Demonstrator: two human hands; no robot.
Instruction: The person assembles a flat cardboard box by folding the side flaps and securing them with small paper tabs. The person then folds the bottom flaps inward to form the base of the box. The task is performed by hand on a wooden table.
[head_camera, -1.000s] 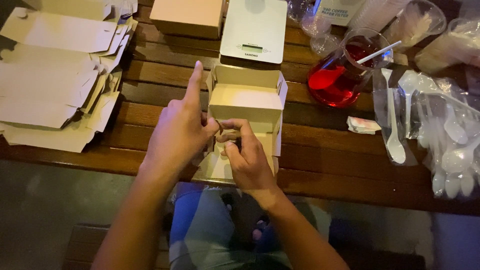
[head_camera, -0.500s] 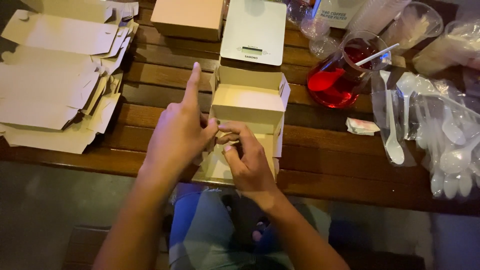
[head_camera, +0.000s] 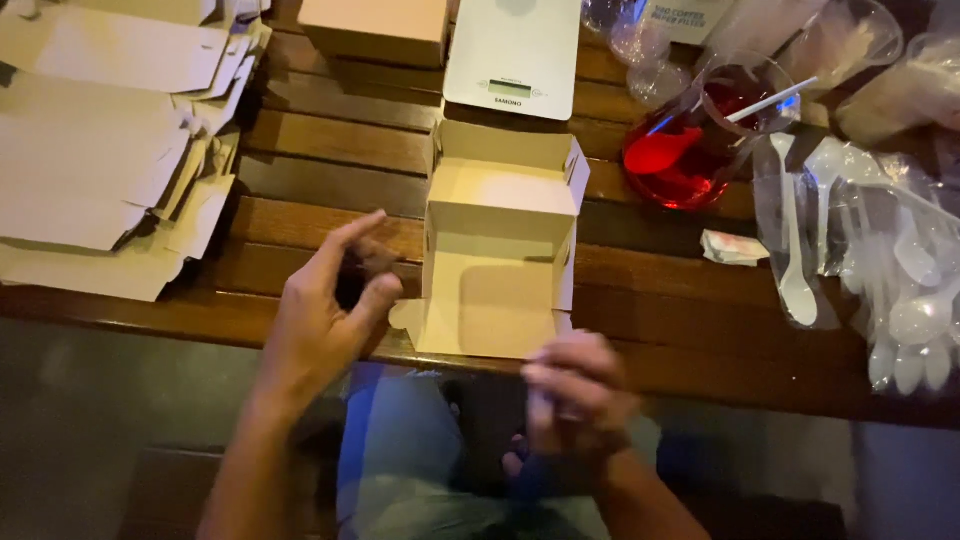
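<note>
Box (head_camera: 500, 250) at frame centre on surface (head_camera: 330, 150), long axis toward top. My left hand (head_camera: 325, 310) nearer, just left, fingers spread, empty. Right hand (head_camera: 575, 395) below, curled, blurred; contents unclear.

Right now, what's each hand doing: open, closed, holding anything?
Left hand: open, fingers loosely curled, empty, beside the cardboard box.
Right hand: blurred, fingers curled; cannot tell if it holds anything.

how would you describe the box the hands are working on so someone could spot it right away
On the wooden slat table, look just below the white kitchen scale. The open cardboard box lies at the near edge between the left hand and the right hand. Unlike the flat blanks stacked left and the closed box behind, it is folded up with its lid open.
</note>
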